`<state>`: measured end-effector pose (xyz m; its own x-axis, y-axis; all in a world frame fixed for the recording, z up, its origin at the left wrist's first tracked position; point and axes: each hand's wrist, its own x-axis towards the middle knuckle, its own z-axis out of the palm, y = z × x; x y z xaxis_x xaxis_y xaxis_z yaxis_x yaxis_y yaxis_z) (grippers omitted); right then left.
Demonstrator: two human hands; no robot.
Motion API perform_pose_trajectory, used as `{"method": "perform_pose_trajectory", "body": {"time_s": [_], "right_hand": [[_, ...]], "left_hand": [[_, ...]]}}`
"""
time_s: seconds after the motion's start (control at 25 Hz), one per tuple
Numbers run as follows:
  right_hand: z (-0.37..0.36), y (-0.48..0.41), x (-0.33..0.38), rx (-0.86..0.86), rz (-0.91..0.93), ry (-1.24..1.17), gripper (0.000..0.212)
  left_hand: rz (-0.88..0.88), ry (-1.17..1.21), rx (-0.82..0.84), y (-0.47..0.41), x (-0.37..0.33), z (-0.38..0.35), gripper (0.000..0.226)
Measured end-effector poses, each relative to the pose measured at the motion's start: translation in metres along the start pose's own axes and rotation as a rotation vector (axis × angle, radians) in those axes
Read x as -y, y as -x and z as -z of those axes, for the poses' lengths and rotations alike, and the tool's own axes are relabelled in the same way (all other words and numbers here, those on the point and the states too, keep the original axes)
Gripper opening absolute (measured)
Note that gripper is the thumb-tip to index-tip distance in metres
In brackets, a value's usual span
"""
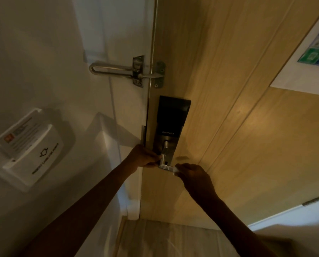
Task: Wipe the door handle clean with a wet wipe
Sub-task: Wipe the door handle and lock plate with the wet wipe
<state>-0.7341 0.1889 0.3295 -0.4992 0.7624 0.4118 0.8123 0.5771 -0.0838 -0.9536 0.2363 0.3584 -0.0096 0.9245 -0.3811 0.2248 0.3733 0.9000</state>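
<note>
A: Where is the handle (166, 165)?
B: Low on the door (220, 108), under the lock (170, 117).
A: The hands?
B: Left hand (145, 156) grips its base, likely steadying. Right hand (194, 175) pinches a wipe (176, 168) against its end.

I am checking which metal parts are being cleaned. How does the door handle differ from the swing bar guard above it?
The door handle is held by both hands, left hand and right hand; the swing bar guard is untouched. The handle sits on the black smart lock; the guard spans frame and door. Both are silver metal.
</note>
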Motion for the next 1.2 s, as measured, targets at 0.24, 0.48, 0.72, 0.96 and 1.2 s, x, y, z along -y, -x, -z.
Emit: {"method": "perform_pose_trajectory", "body": {"time_s": [0.24, 0.48, 0.72, 0.96, 1.2], "right_hand": [[-0.01, -0.001, 0.012, -0.007, -0.097, 0.031, 0.033], [0.007, 0.017, -0.031, -0.001, -0.055, 0.079, 0.029], [0.001, 0.01, -0.024, 0.027, 0.036, 0.031, 0.026], [0.05, 0.019, -0.072, -0.038, -0.277, -0.111, 0.021], [0.056, -0.021, -0.027, -0.318, -0.395, -0.535, 0.016]], "left_hand": [[-0.006, 0.005, 0.019, 0.0, -0.001, 0.0, 0.017], [0.01, 0.006, 0.005, -0.001, 0.001, 0.0, 0.026], [0.037, 0.036, 0.008, 0.0, -0.001, -0.001, 0.034], [0.008, 0.026, 0.009, 0.001, 0.0, 0.0, 0.034], [0.021, 0.028, 0.024, 0.001, 0.001, 0.0, 0.031]]}}
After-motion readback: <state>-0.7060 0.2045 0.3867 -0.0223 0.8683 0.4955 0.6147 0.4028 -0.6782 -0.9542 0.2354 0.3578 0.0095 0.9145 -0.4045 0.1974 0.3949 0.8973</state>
